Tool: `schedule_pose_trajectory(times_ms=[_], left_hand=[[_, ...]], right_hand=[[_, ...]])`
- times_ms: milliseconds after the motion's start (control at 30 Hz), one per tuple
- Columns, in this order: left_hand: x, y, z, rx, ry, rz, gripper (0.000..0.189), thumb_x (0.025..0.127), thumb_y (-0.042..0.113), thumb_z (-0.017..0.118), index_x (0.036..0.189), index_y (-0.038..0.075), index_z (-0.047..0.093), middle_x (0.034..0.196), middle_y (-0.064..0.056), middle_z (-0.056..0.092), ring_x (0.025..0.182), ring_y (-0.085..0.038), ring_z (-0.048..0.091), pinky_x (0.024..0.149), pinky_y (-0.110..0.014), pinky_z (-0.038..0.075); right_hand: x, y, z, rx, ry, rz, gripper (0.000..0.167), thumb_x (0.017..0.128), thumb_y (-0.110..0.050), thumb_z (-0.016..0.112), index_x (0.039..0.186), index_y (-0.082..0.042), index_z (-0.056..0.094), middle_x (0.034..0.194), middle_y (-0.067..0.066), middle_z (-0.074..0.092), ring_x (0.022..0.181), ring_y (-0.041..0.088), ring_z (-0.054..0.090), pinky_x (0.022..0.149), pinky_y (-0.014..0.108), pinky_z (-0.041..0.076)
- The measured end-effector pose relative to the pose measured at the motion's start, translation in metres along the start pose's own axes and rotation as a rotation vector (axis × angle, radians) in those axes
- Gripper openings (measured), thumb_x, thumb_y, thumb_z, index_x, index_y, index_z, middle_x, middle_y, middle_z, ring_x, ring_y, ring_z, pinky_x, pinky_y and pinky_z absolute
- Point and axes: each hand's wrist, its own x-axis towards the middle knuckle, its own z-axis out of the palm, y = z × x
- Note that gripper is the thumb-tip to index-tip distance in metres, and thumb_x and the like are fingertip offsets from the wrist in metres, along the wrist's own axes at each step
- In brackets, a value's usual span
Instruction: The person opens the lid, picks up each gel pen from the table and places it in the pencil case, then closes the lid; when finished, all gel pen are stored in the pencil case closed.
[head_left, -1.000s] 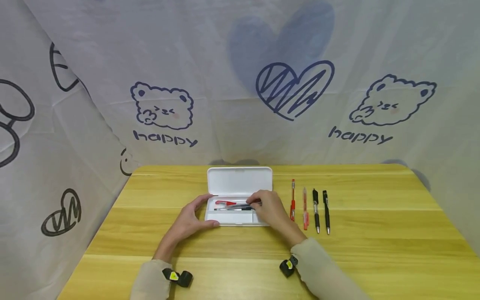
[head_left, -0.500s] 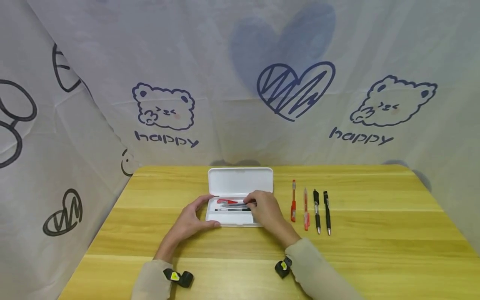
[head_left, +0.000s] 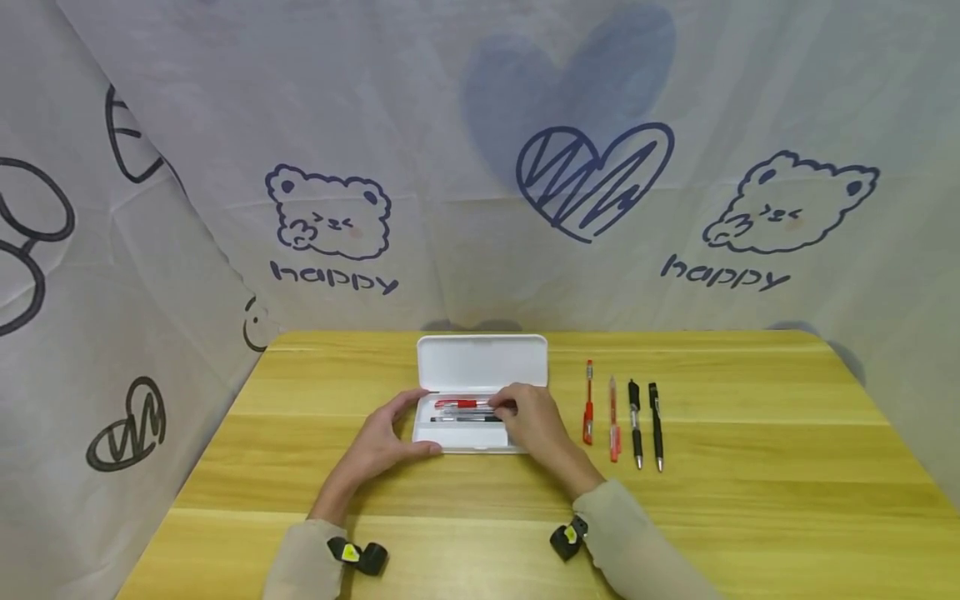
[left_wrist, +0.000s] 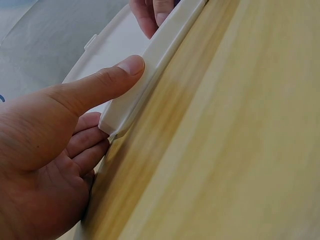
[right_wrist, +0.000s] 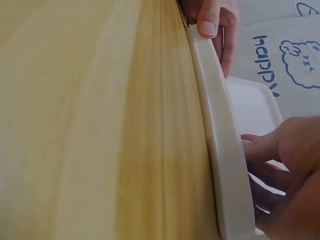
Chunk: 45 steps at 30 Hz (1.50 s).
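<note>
A white pencil case (head_left: 461, 437) lies lid up on the table. Inside its rear compartment a red pen (head_left: 459, 404), a grey pen and a black pen (head_left: 465, 419) lie side by side, roughly parallel. My left hand (head_left: 384, 437) holds the case's left end, thumb on the front rim and fingers behind, as the left wrist view confirms. My right hand (head_left: 536, 421) reaches into the right part of the case, its fingers curled in a pinch at the pens' right ends. Exactly which pen it pinches is hidden; the case wall covers the fingertips in the right wrist view.
Right of the case lie two red pens, one capless-looking (head_left: 588, 404) and one with a pink clip (head_left: 614, 425), then two black pens, a clear-barrelled one (head_left: 636, 425) and a slim one (head_left: 656, 429). A printed cloth (head_left: 465, 250) hangs behind the wooden table (head_left: 450, 517).
The red pen in the case has turned from slanted to level beside the other pens. My right hand has shifted slightly left and the grey pen has settled lower. The left hand keeps its place.
</note>
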Motion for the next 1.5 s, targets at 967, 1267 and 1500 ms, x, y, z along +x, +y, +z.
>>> schedule_pose_trajectory(times_ms=[967, 1267, 1500], left_hand=[[0.001, -0.002, 0.001, 0.004, 0.001, -0.013, 0.086, 0.074, 0.027, 0.095, 0.147, 0.013, 0.052, 0.155, -0.010, 0.048, 0.151, -0.031, 0.032, 0.124, -0.053, 0.020], [0.000, -0.002, 0.001, 0.003, 0.004, -0.009, 0.087, 0.074, 0.027, 0.095, 0.147, 0.013, 0.052, 0.155, -0.011, 0.048, 0.150, -0.032, 0.032, 0.124, -0.054, 0.021], [0.000, -0.001, 0.002, 0.005, 0.002, -0.005, 0.088, 0.073, 0.026, 0.095, 0.148, 0.012, 0.051, 0.155, -0.012, 0.048, 0.150, -0.032, 0.033, 0.124, -0.053, 0.022]], right_hand=[[-0.047, 0.035, -0.119, 0.098, 0.192, 0.083, 0.024, 0.095, 0.000, 0.071, 0.119, -0.004, 0.073, 0.103, 0.011, 0.074, 0.092, 0.025, 0.069, 0.074, 0.023, 0.057], [-0.063, 0.064, -0.143, 0.069, 0.262, 0.116, 0.033, 0.097, -0.001, 0.068, 0.129, -0.002, 0.064, 0.109, 0.018, 0.068, 0.096, 0.031, 0.066, 0.070, 0.014, 0.053], [-0.069, 0.091, -0.147, 0.008, 0.185, 0.251, 0.048, 0.094, -0.001, 0.071, 0.139, 0.004, 0.054, 0.112, 0.024, 0.061, 0.100, 0.037, 0.064, 0.078, 0.034, 0.059]])
